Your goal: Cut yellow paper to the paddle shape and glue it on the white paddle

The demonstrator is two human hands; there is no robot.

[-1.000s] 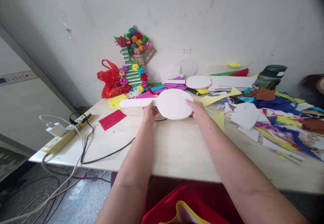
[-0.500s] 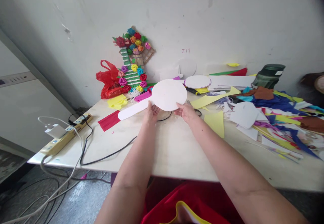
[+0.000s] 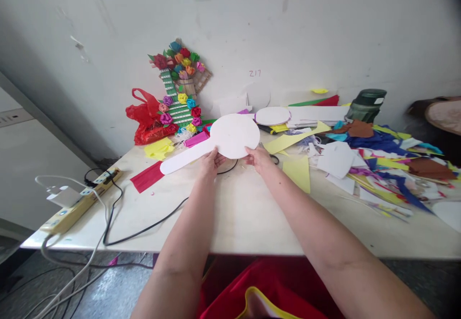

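A white paddle-shaped cutout [image 3: 235, 136], with a round head and a long strip pointing left, is held above the table. My left hand [image 3: 212, 161] grips its lower edge where the strip meets the round part, thumb on top. At the lower right edge of the round part, my right hand [image 3: 257, 158] pinches it. The strip's rounded end lies over a piece of red paper [image 3: 147, 177]. Behind the cutout are a magenta strip [image 3: 196, 139] and a white oval piece with a purple edge [image 3: 272, 116].
Paper flowers on a green structure [image 3: 180, 110] and a red bag [image 3: 147, 119] stand by the wall. A power strip [image 3: 81, 201] with cables is at the left. Coloured scraps [image 3: 392, 165] and a dark green bottle [image 3: 366, 105] are at the right.
The view has shifted slightly to the right, so the scene sits further left. Both hands still hold the cutout, with little change in their grip.
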